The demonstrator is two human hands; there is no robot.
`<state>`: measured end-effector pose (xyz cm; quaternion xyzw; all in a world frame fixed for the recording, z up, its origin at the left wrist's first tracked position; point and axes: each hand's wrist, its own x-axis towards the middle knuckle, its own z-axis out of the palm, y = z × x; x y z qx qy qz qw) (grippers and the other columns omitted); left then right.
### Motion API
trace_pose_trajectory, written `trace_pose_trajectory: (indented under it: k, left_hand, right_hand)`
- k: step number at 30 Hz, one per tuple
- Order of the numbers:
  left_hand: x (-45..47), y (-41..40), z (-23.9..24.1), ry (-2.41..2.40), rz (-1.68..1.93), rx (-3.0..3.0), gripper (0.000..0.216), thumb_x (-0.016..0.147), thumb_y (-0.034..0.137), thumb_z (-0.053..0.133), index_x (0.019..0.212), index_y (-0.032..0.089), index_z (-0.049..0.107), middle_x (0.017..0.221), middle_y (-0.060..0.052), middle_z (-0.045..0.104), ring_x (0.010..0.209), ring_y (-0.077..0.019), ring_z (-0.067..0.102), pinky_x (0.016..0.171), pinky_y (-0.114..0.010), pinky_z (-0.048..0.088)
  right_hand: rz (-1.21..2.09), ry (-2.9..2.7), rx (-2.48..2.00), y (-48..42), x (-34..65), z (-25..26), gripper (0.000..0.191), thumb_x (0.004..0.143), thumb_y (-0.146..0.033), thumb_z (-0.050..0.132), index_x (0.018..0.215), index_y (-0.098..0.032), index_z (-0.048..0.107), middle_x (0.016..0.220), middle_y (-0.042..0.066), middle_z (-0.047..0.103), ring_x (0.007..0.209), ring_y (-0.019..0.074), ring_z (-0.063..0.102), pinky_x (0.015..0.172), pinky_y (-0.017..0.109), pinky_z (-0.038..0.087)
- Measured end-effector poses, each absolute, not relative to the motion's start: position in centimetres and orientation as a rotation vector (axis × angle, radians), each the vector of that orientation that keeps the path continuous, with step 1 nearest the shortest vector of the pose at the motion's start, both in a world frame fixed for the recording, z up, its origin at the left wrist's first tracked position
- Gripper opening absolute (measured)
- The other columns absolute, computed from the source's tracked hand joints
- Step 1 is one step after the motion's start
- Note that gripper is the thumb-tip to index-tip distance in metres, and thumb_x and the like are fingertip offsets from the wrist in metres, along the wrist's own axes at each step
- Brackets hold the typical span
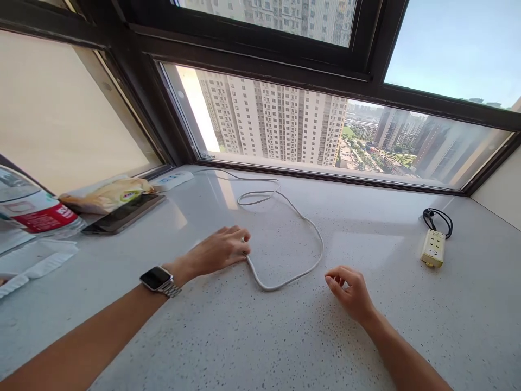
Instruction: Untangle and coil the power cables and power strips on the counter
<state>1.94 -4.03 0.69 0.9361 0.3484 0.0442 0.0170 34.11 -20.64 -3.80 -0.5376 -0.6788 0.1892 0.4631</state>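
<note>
My left hand (222,247), with a silver-banded watch (156,278) on its wrist, is closed around the end of a white cable (280,286). The fingers cover that end, so its plug, if any, stays hidden. From there the cable loops over the speckled white countertop (244,336) and runs back toward a white power strip (174,180) near the window corner. Right of the loop, my right hand (350,290) hovers or rests low at the counter, fingers curled and thumb against them, with nothing visible in it. It is apart from the cable.
At the left stand a large clear bottle (44,212) with a red label, a dark tablet-like device (126,213), a yellowish packet (108,196) and white wrapping (36,263). A small yellowish socket block (433,247) with a coiled black cord (448,221) lies right. Dark window frames (260,70) border the back.
</note>
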Motion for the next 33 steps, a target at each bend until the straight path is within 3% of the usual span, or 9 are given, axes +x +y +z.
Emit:
trace_pose_trajectory:
  k: [5, 8, 12, 14, 19, 22, 26, 29, 33]
  left_hand:
    - [5.7, -10.3, 0.2, 1.084, 0.155, 2.645, 0.016, 0.079, 0.033, 0.053, 0.072, 0.023, 0.064, 0.079, -0.004, 0.067, 0.077, -0.0199, 0.06, 0.073, -0.031, 0.043]
    - [9.7, -12.8, 0.3, 0.944, 0.001, 2.444, 0.016, 0.073, 0.026, 0.055, 0.059, 0.019, 0.057, 0.059, -0.001, 0.059, 0.051, -0.0126, 0.048, 0.048, -0.024, 0.032]
    - [14.1, -14.7, 0.5, 0.577, -0.198, 1.976, 0.02, 0.064, 0.03, 0.064, 0.053, 0.017, 0.054, 0.046, 0.004, 0.047, 0.042, -0.0084, 0.035, 0.043, -0.023, 0.025]
    - [15.0, -15.2, 0.5, 0.454, -0.153, 1.601, 0.023, 0.06, 0.034, 0.068, 0.053, 0.016, 0.055, 0.048, 0.002, 0.051, 0.046, -0.0101, 0.042, 0.047, -0.024, 0.031]
    - [14.5, -15.5, -0.3, 0.226, 0.386, 0.948, 0.03, 0.071, 0.039, 0.063, 0.056, 0.014, 0.061, 0.07, -0.008, 0.068, 0.068, -0.0188, 0.059, 0.066, -0.03, 0.042]
    - [14.7, -15.4, -1.2, 0.253, 0.751, 0.694, 0.025, 0.083, 0.039, 0.053, 0.081, 0.019, 0.068, 0.088, -0.006, 0.069, 0.078, -0.0192, 0.06, 0.068, -0.031, 0.043]
    - [15.9, -15.1, -1.7, 0.381, 1.083, 0.741, 0.027, 0.084, 0.036, 0.059, 0.104, 0.019, 0.064, 0.106, -0.008, 0.065, 0.099, -0.02, 0.057, 0.08, -0.029, 0.044]
    - [15.6, -14.4, -0.9, 0.445, 1.131, 0.629, 0.025, 0.086, 0.039, 0.058, 0.09, 0.015, 0.062, 0.074, -0.002, 0.06, 0.073, -0.014, 0.058, 0.068, -0.025, 0.046]
    - [12.5, -12.9, 2.5, 0.437, 1.236, 0.486, 0.031, 0.093, 0.033, 0.049, 0.067, 0.016, 0.046, 0.049, 0.009, 0.027, 0.037, -0.005, 0.026, 0.037, -0.018, 0.026]
  right_hand:
    - [0.257, -1.613, -1.334, -20.8, 33.9, -4.1, 0.019, 0.089, -0.028, 0.048, 0.084, -0.018, 0.063, 0.064, 0.001, 0.054, 0.051, 0.0121, 0.047, 0.047, 0.024, 0.04]
    - [0.01, -1.859, -1.341, -20.4, 34.0, -4.2, 0.022, 0.083, -0.018, 0.05, 0.101, -0.018, 0.063, 0.094, 0.01, 0.063, 0.084, 0.0213, 0.059, 0.069, 0.033, 0.049]
    - [-0.106, -2.15, -1.263, -19.1, 34.7, -4.4, 0.032, 0.079, -0.013, 0.052, 0.107, -0.021, 0.064, 0.124, 0.012, 0.058, 0.12, 0.0302, 0.045, 0.098, 0.049, 0.035]
    - [0.054, -2.102, -1.184, -18.5, 35.1, -4.6, 0.019, 0.086, -0.021, 0.049, 0.094, -0.02, 0.066, 0.105, 0.009, 0.067, 0.105, 0.0247, 0.056, 0.097, 0.044, 0.036]
    - [0.423, -1.717, -1.081, -17.8, 34.6, -4.9, 0.062, 0.097, -0.047, 0.026, 0.044, -0.02, 0.043, 0.041, -0.002, 0.045, 0.042, 0.0101, 0.041, 0.068, 0.031, 0.041]
    - [0.562, -1.32, -1.241, -17.5, 31.8, -4.5, 0.063, 0.091, -0.061, 0.026, 0.041, -0.022, 0.025, 0.036, -0.004, 0.028, 0.036, 0.009, 0.025, 0.047, 0.027, 0.031]
    - [0.63, -1.134, -1.479, -17.3, 27.0, -3.8, 0.061, 0.088, -0.066, 0.027, 0.045, -0.022, 0.024, 0.042, -0.004, 0.023, 0.038, 0.009, 0.021, 0.041, 0.025, 0.018]
    - [0.496, -1.43, -1.545, -17.4, 25.5, -3.8, 0.065, 0.09, -0.064, 0.02, 0.046, -0.019, 0.034, 0.043, -0.002, 0.031, 0.04, 0.0093, 0.026, 0.044, 0.025, 0.016]
    - [0.23, -1.938, -1.535, -17.3, 27.3, -4.1, 0.071, 0.088, -0.071, 0.019, 0.046, -0.018, 0.04, 0.043, -0.001, 0.037, 0.04, 0.0084, 0.025, 0.046, 0.026, 0.012]
